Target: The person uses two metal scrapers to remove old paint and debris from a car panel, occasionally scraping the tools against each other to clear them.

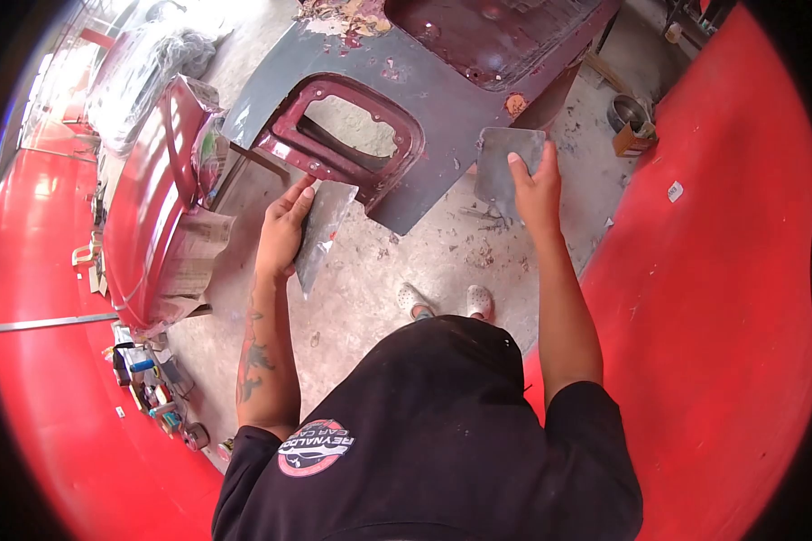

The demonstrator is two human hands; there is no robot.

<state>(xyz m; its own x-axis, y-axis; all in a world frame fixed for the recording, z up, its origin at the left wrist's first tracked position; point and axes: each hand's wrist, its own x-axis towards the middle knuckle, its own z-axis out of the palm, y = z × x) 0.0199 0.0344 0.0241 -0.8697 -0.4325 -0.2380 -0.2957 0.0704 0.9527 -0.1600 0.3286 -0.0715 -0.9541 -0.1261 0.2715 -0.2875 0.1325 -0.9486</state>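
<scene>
My left hand [287,225] grips a thin grey sheet [323,236] that hangs at a tilt, its fingertips close to the lower left edge of a car body panel [451,99]. The panel is grey and dark red, with an oval opening and orange-tan patches. Farther right, my right hand [539,191] holds a flat grey rectangular plate [505,171], the thumb across its face. The plate is beside the panel's right edge. The fingers behind both pieces are partly hidden.
Red car parts [149,216] with paper and plastic film stand at the left. Small supplies [158,388] lie at lower left. A large red surface [695,298] slopes along the right. A cardboard box [633,140] with a round roll sits at upper right.
</scene>
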